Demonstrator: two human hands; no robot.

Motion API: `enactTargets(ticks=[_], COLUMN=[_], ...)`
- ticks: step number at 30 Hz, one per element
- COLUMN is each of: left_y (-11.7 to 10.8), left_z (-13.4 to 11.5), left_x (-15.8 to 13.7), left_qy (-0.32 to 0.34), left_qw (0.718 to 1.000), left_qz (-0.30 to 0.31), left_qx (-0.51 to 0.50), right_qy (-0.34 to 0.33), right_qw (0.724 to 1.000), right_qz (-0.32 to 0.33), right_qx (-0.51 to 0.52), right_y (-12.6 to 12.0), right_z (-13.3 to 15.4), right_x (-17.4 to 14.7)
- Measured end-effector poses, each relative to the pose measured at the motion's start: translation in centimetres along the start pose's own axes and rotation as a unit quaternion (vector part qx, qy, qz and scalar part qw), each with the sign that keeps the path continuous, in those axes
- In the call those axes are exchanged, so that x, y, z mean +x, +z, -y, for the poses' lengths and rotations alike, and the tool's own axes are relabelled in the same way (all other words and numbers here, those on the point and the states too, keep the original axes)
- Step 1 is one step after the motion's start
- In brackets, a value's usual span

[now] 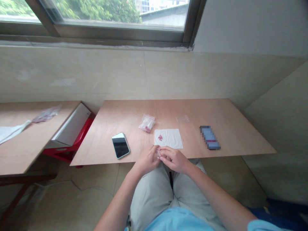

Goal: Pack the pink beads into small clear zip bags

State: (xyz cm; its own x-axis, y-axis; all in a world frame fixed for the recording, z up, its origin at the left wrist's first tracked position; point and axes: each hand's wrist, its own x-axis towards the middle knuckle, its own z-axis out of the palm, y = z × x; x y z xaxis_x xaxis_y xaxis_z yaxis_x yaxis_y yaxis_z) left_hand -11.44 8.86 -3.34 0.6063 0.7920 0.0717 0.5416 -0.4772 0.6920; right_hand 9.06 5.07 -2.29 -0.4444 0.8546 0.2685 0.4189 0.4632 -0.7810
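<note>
My left hand (pixel 148 159) and my right hand (pixel 175 159) meet at the table's front edge, above my lap. Between their closed fingertips is a small clear plastic bag (pixel 158 153), partly covered by the fingers; its contents are too small to tell. Just beyond the hands lies a white sheet (pixel 174 138), flat with a crease, bearing a small cluster of red pieces (pixel 160 137). Behind it to the left, a clear plastic bag (pixel 147 123) contains white material and red pieces. A flat, transparent bag (pixel 183 119) rests behind the sheet's right side.
A phone (pixel 120 146) lies left on the wooden table (pixel 96 128), and a blurred-out phone-like object (pixel 210 137) lies right. Across a gap at left, another table (pixel 24 150) carries papers and a plastic bag (pixel 47 114). A red stool (pixel 81 134) stands between them.
</note>
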Motion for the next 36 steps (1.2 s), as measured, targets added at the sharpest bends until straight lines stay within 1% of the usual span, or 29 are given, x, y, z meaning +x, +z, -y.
enactTargets(ticks=[4,7,9,10,12,14,15,17,19,22,25,29,34,36], left_y=[0.5,0.8,1.0,1.0,1.3,1.6,1.8,2.3,2.6,3.1,3.5,3.8,3.7,3.6], left_z=[0.4,0.7,1.2,1.4,2.1,2.8,3.2,3.9,4.5,5.3,5.9,6.6,6.5,6.4], left_x=[0.0,0.2,0.4,0.4,0.7,1.2,1.5,2.4,3.4,4.5,4.9,4.9,4.8,4.8], left_qy=[-0.004,-0.021,-0.034,-0.040,-0.055,-0.073,-0.083,-0.097,-0.099,-0.083,-0.061,-0.056,-0.070,-0.073], left_qw=[1.000,0.999,0.999,0.998,0.995,0.989,0.986,0.979,0.972,0.969,0.972,0.975,0.976,0.977], left_qz=[-0.010,-0.024,-0.038,-0.048,-0.078,-0.114,-0.132,-0.164,-0.191,-0.211,-0.210,-0.209,-0.199,-0.195], left_qx=[-0.003,0.007,0.018,0.023,0.037,0.053,0.061,0.079,0.094,0.094,0.082,0.060,0.047,0.042], right_qy=[0.008,0.005,0.003,0.008,0.044,0.104,0.130,0.159,0.180,0.218,0.235,0.225,0.228,0.201], right_qw=[1.000,1.000,1.000,0.999,0.994,0.980,0.971,0.959,0.949,0.931,0.922,0.930,0.942,0.954], right_qz=[0.005,0.007,-0.007,-0.026,-0.094,-0.169,-0.190,-0.188,-0.169,-0.153,-0.146,-0.155,-0.215,-0.208], right_qx=[0.000,0.014,0.027,0.031,0.019,-0.030,-0.068,-0.139,-0.194,-0.249,-0.271,-0.246,-0.119,-0.082], right_y=[0.5,1.1,1.5,1.7,2.0,2.3,2.4,2.8,3.2,3.8,4.1,3.8,3.7,4.0], right_z=[-0.1,0.1,-0.2,-0.6,-2.0,-3.8,-4.8,-6.4,-7.5,-7.9,-7.8,-8.0,-7.4,-6.6], right_x=[0.1,0.3,0.5,0.7,1.1,1.7,2.1,3.1,4.0,5.0,5.3,5.1,5.6,6.1])
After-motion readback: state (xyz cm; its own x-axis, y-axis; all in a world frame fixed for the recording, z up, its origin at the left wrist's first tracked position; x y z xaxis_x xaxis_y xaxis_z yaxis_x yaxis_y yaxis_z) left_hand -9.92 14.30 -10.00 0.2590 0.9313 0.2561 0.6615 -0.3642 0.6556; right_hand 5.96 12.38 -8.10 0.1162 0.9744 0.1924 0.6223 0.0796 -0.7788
